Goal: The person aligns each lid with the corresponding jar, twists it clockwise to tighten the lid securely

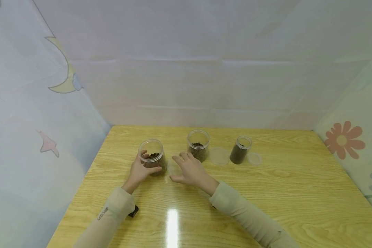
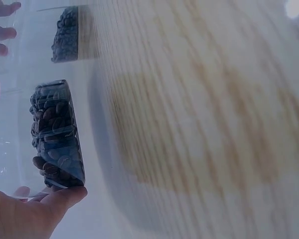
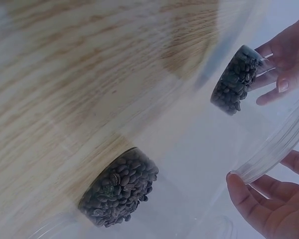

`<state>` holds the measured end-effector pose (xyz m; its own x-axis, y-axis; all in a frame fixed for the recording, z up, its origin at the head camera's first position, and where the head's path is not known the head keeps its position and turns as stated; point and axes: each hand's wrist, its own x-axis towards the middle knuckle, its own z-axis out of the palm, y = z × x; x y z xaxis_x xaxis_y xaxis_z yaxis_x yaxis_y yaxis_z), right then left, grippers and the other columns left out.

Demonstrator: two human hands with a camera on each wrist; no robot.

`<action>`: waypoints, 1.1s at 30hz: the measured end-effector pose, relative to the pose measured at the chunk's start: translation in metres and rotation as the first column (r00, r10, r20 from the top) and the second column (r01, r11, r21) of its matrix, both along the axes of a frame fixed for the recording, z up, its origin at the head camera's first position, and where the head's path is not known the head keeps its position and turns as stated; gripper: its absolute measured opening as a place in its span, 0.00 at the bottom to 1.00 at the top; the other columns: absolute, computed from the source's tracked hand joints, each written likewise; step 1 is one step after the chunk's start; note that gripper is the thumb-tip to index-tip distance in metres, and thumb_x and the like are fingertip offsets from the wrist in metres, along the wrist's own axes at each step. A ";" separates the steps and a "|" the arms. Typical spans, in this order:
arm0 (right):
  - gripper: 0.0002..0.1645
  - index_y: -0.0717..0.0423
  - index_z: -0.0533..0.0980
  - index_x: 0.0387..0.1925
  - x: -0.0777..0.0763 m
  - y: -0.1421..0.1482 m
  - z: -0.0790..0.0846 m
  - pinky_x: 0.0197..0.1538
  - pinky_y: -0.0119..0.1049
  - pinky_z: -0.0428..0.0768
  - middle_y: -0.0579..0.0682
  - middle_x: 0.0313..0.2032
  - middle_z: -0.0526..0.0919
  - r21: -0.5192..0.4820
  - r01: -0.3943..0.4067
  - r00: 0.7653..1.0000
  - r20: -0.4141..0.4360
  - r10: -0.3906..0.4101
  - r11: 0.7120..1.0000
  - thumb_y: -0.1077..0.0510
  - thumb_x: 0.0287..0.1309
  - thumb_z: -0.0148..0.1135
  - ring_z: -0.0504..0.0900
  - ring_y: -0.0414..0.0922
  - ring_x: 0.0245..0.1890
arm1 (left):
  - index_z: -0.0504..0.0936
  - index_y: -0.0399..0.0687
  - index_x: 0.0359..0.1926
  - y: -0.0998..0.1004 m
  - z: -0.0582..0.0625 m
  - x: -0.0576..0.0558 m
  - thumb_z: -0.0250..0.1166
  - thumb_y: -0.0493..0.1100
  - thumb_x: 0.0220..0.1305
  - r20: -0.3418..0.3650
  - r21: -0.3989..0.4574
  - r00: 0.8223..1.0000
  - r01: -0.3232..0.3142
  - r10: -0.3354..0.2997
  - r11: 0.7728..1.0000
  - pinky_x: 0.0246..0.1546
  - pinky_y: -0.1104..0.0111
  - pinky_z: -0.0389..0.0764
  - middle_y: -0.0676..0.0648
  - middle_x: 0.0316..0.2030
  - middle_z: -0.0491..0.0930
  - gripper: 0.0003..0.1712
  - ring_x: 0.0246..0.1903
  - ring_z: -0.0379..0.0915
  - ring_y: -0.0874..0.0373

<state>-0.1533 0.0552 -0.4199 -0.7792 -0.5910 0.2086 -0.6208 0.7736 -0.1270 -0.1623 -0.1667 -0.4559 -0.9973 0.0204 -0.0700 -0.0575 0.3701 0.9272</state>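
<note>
My left hand (image 1: 140,172) grips a clear jar (image 1: 159,162) standing at the left of the table, its thumb and fingers round the sides. Dark coffee beans (image 2: 55,134) fill the jar's lower part, and its mouth is uncovered. Just right of it, my right hand (image 1: 190,170) holds a clear round lid (image 3: 276,149) by the edge, tilted above the table. Behind that hand stands a second uncovered jar (image 1: 198,137), also partly filled with coffee beans (image 3: 122,186).
Farther right is a narrower clear jar (image 1: 239,153) of dark contents, with a small clear lid (image 1: 255,158) flat beside it. A larger clear lid (image 1: 219,156) lies between the two right-hand jars. Behind the wooden table (image 1: 282,193) hangs a pale cloth wall (image 1: 204,86).
</note>
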 end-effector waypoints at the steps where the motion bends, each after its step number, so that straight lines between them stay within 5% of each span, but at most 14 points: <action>1: 0.40 0.54 0.69 0.57 0.001 0.001 0.000 0.41 0.42 0.79 0.59 0.51 0.73 -0.001 -0.001 1.000 0.002 0.001 1.000 0.34 0.48 0.59 0.73 0.55 0.49 | 0.52 0.39 0.66 0.000 0.000 0.000 0.76 0.45 0.40 -0.002 -0.002 1.000 0.001 -0.001 1.000 0.57 0.46 0.60 0.34 0.61 0.59 0.56 0.61 0.52 0.37; 33: 0.39 0.56 0.72 0.54 0.012 0.021 -0.002 0.42 0.43 0.78 0.60 0.49 0.74 -0.044 -0.007 1.000 -0.005 0.007 0.999 0.35 0.46 0.62 0.73 0.55 0.46 | 0.52 0.39 0.66 0.002 0.002 0.008 0.76 0.42 0.41 -0.022 0.012 0.998 0.053 -0.053 0.999 0.58 0.47 0.58 0.34 0.62 0.59 0.55 0.61 0.52 0.39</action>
